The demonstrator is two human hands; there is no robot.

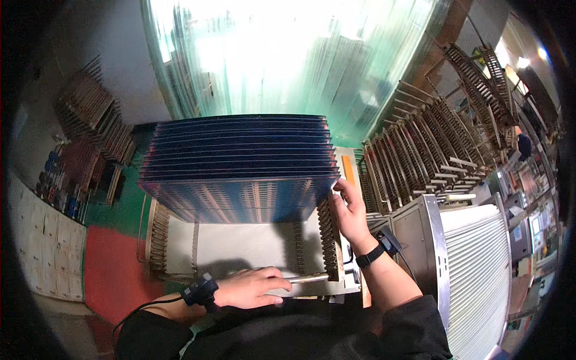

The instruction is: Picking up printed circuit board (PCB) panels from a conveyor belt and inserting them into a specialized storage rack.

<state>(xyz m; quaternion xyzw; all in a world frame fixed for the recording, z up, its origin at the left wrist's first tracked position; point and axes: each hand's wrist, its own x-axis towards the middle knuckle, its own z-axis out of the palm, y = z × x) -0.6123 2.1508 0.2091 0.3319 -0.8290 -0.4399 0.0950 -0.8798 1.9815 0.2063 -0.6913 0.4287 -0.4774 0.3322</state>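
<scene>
A slotted rack [329,240] stands before me, filled at its far half with several dark blue circuit panels [240,162] set upright on edge. My right hand [351,213] touches the right edge of the nearest panel, fingers spread against it. Lower down, my left hand [252,288] rests on the rack's near frame bar [309,278], fingers curled over it. Both wrists wear black bands with cables.
Several empty slotted racks [432,150] stand at the right. A grey metal cabinet [423,234] and a white ribbed stack [480,264] sit at right. Clear plastic strip curtains [288,54] hang behind. More racks [93,114] lean at the left over a green and red floor [114,264].
</scene>
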